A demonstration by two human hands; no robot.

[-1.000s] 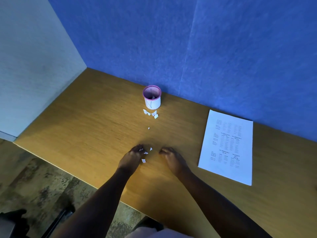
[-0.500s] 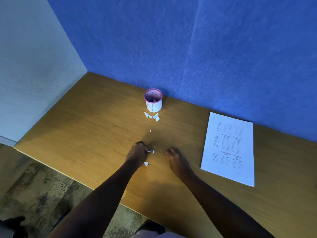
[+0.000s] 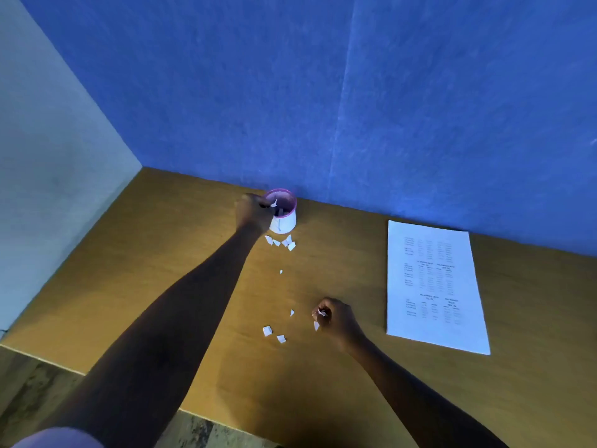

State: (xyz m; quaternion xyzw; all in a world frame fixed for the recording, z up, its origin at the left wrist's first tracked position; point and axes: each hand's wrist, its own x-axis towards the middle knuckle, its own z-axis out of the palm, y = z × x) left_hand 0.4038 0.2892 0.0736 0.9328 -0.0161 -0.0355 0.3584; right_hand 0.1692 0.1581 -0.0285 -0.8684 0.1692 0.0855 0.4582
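White torn paper scraps (image 3: 279, 242) are going into the small white cup with the pink rim (image 3: 286, 221), and I judge the job roughly midway. My left hand (image 3: 253, 212) is at the cup's left rim, far back on the brown wooden table (image 3: 155, 253) by the blue felt wall (image 3: 323, 92). Its fingers are curled and pinch a single white scrap (image 3: 274, 203) over the opening, not yet dropped. A few pieces show inside the cup, too dim to count.

What is left: a cluster of scraps lies just in front of the cup's base, a tiny fleck (image 3: 281, 271) sits nearer me, and three more pieces (image 3: 267, 331) lie toward the table's front. My right hand (image 3: 337, 320) rests just right of those, fingers curled around a second scrap (image 3: 321, 313), with a loose piece (image 3: 316, 325) right beside the knuckles; I cannot tell if they touch. Well to the right, a white printed sheet (image 3: 433, 286) lies flat.
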